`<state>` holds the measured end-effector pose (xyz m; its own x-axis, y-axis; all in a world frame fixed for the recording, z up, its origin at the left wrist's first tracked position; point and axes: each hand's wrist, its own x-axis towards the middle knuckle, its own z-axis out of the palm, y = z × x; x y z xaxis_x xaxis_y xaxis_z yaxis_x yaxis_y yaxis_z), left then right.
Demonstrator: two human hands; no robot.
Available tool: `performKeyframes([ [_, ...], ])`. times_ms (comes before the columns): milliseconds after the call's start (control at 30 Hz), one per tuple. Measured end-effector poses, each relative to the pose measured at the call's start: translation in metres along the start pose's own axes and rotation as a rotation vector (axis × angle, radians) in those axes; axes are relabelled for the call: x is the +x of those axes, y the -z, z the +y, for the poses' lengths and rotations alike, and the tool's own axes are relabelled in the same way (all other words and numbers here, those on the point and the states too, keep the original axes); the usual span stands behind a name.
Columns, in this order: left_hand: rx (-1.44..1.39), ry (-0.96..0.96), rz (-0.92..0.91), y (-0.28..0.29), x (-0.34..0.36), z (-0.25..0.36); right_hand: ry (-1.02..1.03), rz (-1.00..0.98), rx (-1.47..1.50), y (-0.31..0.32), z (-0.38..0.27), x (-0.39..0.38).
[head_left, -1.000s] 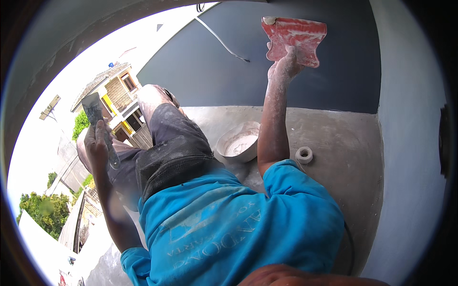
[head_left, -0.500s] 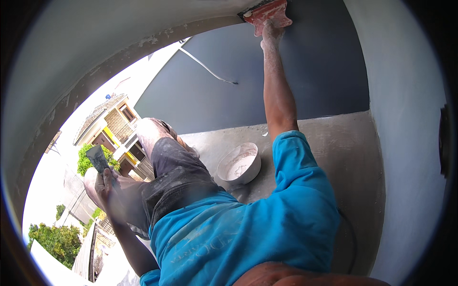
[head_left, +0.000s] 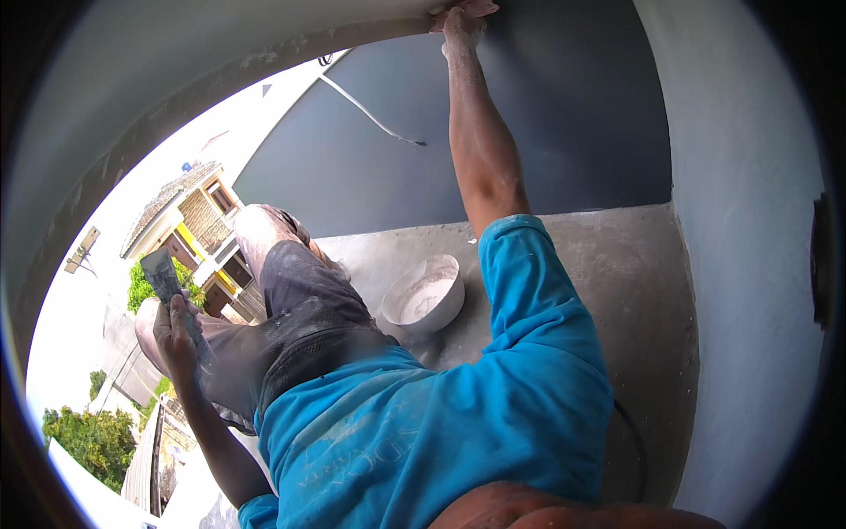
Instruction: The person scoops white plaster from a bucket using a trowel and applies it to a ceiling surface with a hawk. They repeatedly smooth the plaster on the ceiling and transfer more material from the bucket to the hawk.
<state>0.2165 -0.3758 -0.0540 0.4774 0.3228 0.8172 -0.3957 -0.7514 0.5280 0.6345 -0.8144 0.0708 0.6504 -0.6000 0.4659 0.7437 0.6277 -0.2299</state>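
My right arm stretches up to the top of the view, where my right hand [head_left: 463,35] is closed on a reddish, putty-smeared wide scraper [head_left: 481,8]. That scraper is at the pale overhead surface [head_left: 370,19], by the top of the dark grey wall [head_left: 573,115]; its blade edge is cut off or hidden. Near my knee, my left hand [head_left: 179,333] grips a putty knife [head_left: 160,271] with its grey blade pointing up. A white bowl [head_left: 449,300] with pale pinkish putty [head_left: 426,298] sits on the floor beside my leg.
Grey concrete floor [head_left: 599,256] runs below the dark wall. A pale wall [head_left: 749,264] stands at the right. One white cable [head_left: 366,111] sticks out across the dark wall. On the left is an open drop, with a house [head_left: 207,220] and trees [head_left: 92,445] beyond.
My right hand has moved the scraper up and slightly left, so less of it shows. The putty knife in my left hand is tilted a little differently. The whole view has shifted slightly.
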Motion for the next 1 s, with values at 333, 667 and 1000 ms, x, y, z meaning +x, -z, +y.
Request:
performKeyframes([
  [333,0.025,0.002,-0.011,-0.013,0.0,0.024,0.13,-0.224,0.186,-0.021,-0.03,-0.048],
  [667,0.055,-0.019,0.044,-0.009,-0.008,0.02,0.004,-0.787,0.841,0.052,-0.013,-0.052],
  [1000,0.066,-0.054,0.014,-0.001,-0.006,0.015,-0.023,-0.353,0.576,0.055,-0.003,-0.027],
])
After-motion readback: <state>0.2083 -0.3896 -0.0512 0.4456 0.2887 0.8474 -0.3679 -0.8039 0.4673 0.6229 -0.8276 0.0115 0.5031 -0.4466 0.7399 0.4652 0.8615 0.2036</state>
